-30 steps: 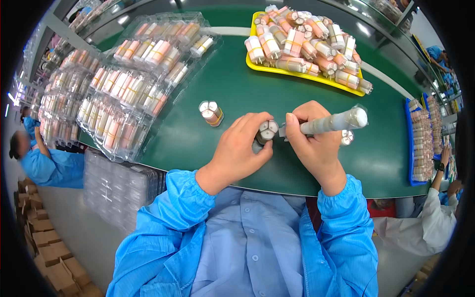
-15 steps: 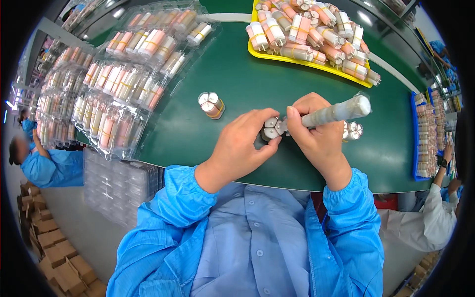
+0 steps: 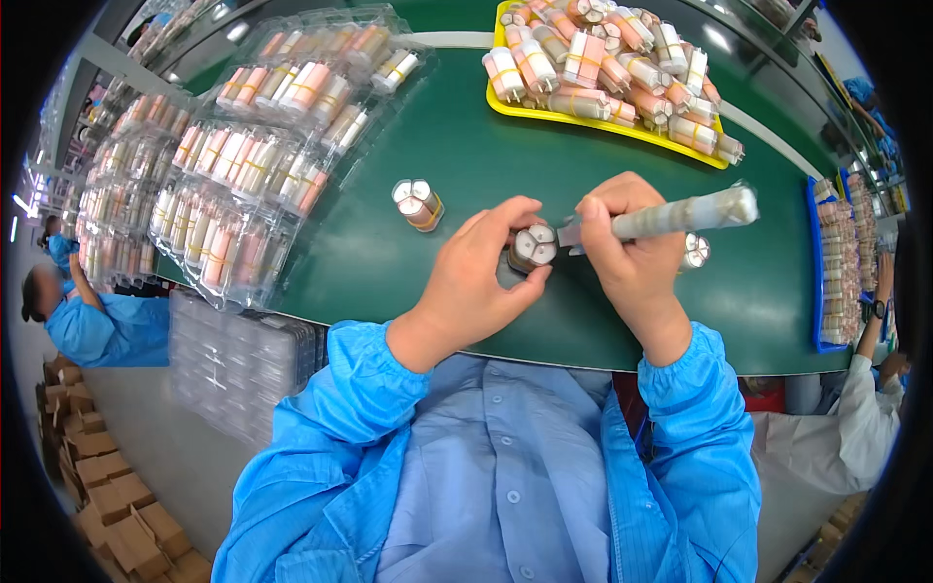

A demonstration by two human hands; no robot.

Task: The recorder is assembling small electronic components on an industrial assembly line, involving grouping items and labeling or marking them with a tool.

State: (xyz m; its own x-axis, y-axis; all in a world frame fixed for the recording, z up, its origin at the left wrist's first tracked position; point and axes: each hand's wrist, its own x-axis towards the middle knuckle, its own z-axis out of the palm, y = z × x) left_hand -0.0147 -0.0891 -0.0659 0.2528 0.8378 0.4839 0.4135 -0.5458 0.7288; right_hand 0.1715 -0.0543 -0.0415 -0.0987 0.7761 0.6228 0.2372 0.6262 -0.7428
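My left hand is curled round a short bundle of cylinders, with thumb and fingers at its sides. The bundle stands upright on the green table, its top showing several white segments. In my right hand is a tool with a thick, whitish wrapped handle and a flat grey metal tip. The tip lies just right of the bundle's top edge; whether it touches cannot be made out. A pink-and-white bundle with a yellow band stands to the left. Another bundle is partly hidden behind my right hand.
A yellow tray heaped with banded pink, white and grey bundles lies at the far side. Clear plastic trays full of bundles cover the left. A blue tray is at the right, near a co-worker's arm. Cardboard boxes stand lower left.
The tool has shifted right, and its tip has moved off the top of the held bundle to its right side. The bundle's whole top now shows. My left hand has hardly moved.
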